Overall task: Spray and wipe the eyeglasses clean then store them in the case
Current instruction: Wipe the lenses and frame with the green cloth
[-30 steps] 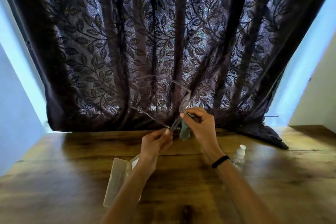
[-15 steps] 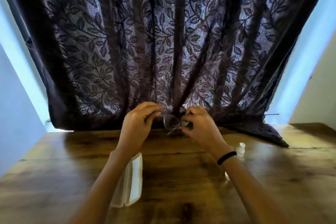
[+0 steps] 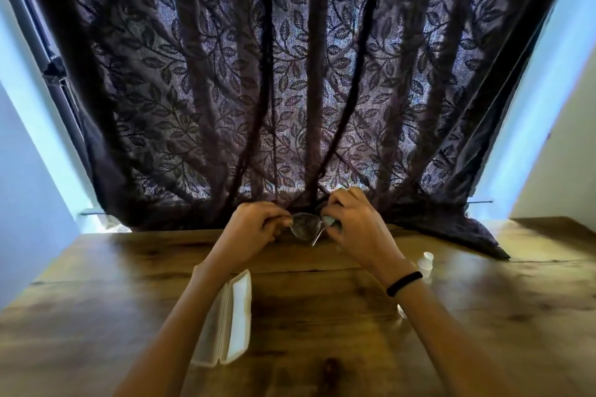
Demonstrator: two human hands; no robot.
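Observation:
The thin-framed eyeglasses [image 3: 304,226] are held up between both hands above the far part of the wooden table [image 3: 322,309]. My left hand [image 3: 254,229] pinches the left side of the frame. My right hand [image 3: 356,226] pinches the right side, with a small pale green cloth [image 3: 329,220] under its fingers against the lens. One clear lens shows between the hands; the other is hidden. The open white glasses case [image 3: 229,322] lies on the table below my left forearm. A small clear spray bottle [image 3: 425,264] with a white cap stands behind my right wrist.
A dark leaf-patterned curtain [image 3: 290,90] hangs behind the table, its hem resting on the far edge and spilling onto the right side. Pale walls flank the table on both sides.
The glasses went from unfolded and held at an angle to held level between both hands. My left hand rose from low by the case to the frame's left side.

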